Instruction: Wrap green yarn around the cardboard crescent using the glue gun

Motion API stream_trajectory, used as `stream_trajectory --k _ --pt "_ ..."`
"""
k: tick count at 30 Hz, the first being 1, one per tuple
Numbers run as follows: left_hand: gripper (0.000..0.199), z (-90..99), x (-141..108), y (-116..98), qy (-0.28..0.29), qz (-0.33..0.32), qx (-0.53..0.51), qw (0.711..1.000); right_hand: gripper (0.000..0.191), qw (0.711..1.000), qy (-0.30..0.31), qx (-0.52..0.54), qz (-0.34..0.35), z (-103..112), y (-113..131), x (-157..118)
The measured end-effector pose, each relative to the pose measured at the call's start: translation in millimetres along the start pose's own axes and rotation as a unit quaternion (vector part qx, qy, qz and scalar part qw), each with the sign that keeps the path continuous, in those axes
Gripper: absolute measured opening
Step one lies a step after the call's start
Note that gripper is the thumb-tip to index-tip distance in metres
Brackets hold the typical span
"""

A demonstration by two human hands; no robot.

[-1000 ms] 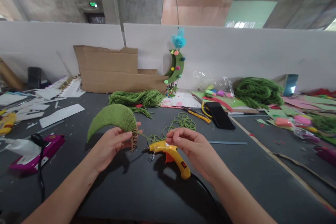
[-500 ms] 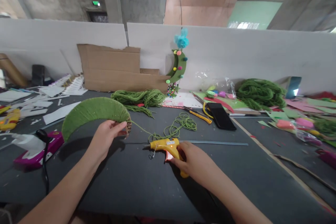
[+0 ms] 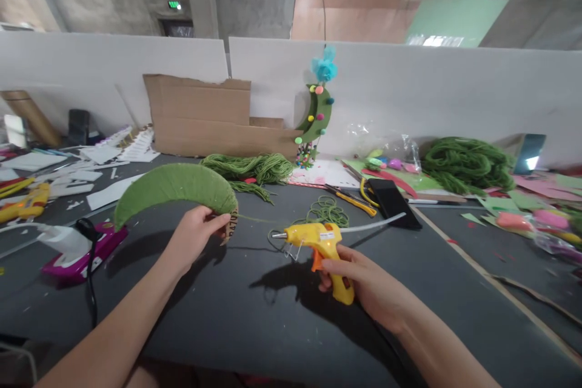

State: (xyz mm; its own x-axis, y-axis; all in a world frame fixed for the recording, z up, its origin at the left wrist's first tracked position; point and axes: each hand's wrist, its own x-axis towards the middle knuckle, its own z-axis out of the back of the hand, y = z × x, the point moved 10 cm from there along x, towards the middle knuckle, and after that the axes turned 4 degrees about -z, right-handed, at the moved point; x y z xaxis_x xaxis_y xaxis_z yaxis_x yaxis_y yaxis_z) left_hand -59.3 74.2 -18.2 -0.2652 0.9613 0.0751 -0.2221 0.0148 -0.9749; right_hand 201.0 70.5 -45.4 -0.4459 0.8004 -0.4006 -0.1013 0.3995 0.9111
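My left hand [image 3: 196,235] pinches the right end of a crescent shape [image 3: 175,185] wrapped in green yarn. Bare brown cardboard with dark printed letters shows at that end. From there a strand of green yarn runs right to a loose tangle of yarn [image 3: 328,211] on the table. My right hand [image 3: 359,279] grips a yellow hot glue gun [image 3: 318,239] by its handle, held above the tabletop. Its metal nozzle points left toward the crescent, apart from it. A long translucent glue stick [image 3: 375,224] sticks out of its back.
A purple power strip [image 3: 82,254] with a white plug sits at left. Behind lie yarn skeins [image 3: 250,167], yellow-handled scissors [image 3: 352,200] and a black phone [image 3: 393,203]. A decorated green crescent [image 3: 321,115] hangs before the white partition. Cardboard [image 3: 195,115] leans there.
My right hand has lifted the glue gun off the table, and its glue stick now tilts upward. My left hand still holds the crescent. The view has shifted slightly.
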Motion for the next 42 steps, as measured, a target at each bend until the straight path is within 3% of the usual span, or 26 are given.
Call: stream_trajectory --k 8,13,19,23,25,31,42 --pt "0.019 -22.3 -11 -6 0.065 0.009 0.050 0.997 0.019 0.991 0.099 0.087 -0.008 -28 2 -4" --pt "0.017 -24.1 -7 6 0.057 0.050 -0.062 0.995 0.013 0.981 0.117 0.154 0.020 -26 12 3" --pt "0.016 -29.3 -16 -8 0.067 0.015 0.017 0.997 0.019 0.997 0.047 -0.006 0.059 -29 16 -1" --pt "0.014 -36.2 -26 -17 0.083 0.004 0.054 0.995 0.029 0.981 -0.100 -0.153 0.069 -15 18 -7" --pt "0.014 -37.4 -29 -19 0.083 0.003 0.060 0.995 0.032 0.970 -0.144 -0.185 0.069 -11 19 -9" --pt "0.014 -37.0 -29 -21 0.075 0.001 0.052 0.996 0.028 0.959 -0.134 -0.219 0.120 -21 32 -11" --pt "0.014 -38.6 -30 -22 0.082 0.007 0.040 0.996 0.026 0.951 -0.127 -0.254 0.121 -27 30 -9"
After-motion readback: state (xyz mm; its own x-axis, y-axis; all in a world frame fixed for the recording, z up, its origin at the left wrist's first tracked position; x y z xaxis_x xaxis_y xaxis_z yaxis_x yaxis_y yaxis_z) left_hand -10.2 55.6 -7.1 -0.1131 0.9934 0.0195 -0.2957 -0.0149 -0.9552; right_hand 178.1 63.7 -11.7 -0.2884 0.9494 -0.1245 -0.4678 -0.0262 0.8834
